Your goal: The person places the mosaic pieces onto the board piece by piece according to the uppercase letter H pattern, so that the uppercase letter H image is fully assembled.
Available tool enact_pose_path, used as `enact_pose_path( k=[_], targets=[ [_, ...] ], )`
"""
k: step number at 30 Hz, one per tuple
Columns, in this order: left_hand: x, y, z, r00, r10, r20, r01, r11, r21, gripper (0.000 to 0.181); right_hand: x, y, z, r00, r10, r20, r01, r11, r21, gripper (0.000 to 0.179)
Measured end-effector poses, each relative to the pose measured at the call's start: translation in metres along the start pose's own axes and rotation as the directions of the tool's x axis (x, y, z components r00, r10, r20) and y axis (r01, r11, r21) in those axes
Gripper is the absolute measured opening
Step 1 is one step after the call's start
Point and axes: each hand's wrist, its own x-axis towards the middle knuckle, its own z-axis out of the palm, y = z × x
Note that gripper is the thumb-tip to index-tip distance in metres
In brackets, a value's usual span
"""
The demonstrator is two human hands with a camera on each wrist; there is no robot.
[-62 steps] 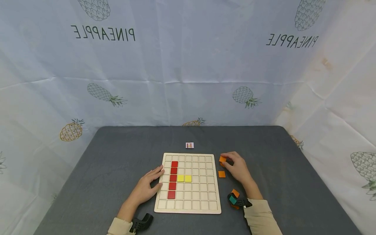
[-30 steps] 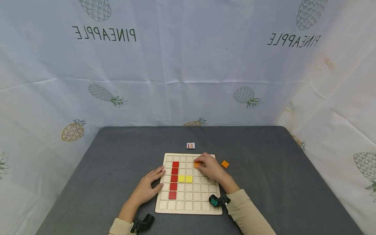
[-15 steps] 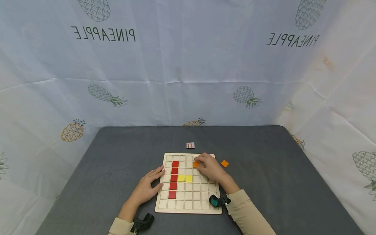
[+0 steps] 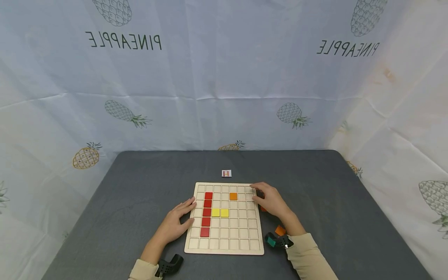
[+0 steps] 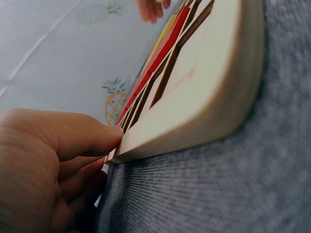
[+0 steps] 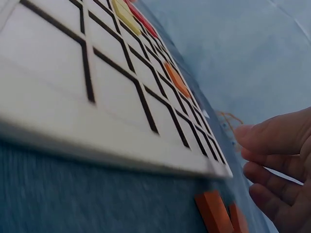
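A wooden grid board (image 4: 245, 245) lies on the dark table. My left hand (image 4: 174, 222) rests along its left edge, thumb and fingertips at the rim. Red tiles (image 4: 205, 221) form a column on the board, with two yellow tiles (image 4: 220, 212) beside it. A single orange tile (image 4: 233, 196) sits in a cell at upper right. My right hand (image 4: 273, 200) is at the board's upper right edge, thumb and fingers apart with nothing between them. Below it in the right wrist view are loose orange tiles (image 6: 214, 211), partly covered by the hand in the head view.
A small patterned card (image 4: 226, 173) lies behind the board. Another orange tile (image 4: 280, 230) is on the table beside the right wrist, which wears a black strap (image 4: 278, 240). A pineapple-print curtain (image 4: 224, 70) surrounds the table (image 4: 157, 175).
My right hand carried an orange tile from the table's right side onto the board, let go of it and moved back right, fingers parted. My left hand has stayed at the left edge.
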Motion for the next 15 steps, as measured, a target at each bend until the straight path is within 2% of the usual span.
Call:
enact_pose_path(
  k=[3,11,15],
  targets=[
    [0.0,0.0,0.0,1.0,0.013,-0.014,-0.013,1.0,0.004,0.051,-0.007,0.011,-0.006,1.0,0.014,-0.028,-0.014,1.0,0.006,0.042],
    [0.0,0.0,-0.001,1.0,-0.007,0.022,0.007,1.0,-0.022,0.052,-0.022,0.037,-0.017,0.995,0.011,-0.101,-0.009,1.0,0.024,0.043],
    [0.0,0.0,-0.001,1.0,-0.006,0.022,0.007,1.0,-0.027,0.052,-0.024,0.045,-0.018,0.995,0.005,-0.1,-0.003,1.0,0.019,0.041]
  ],
)
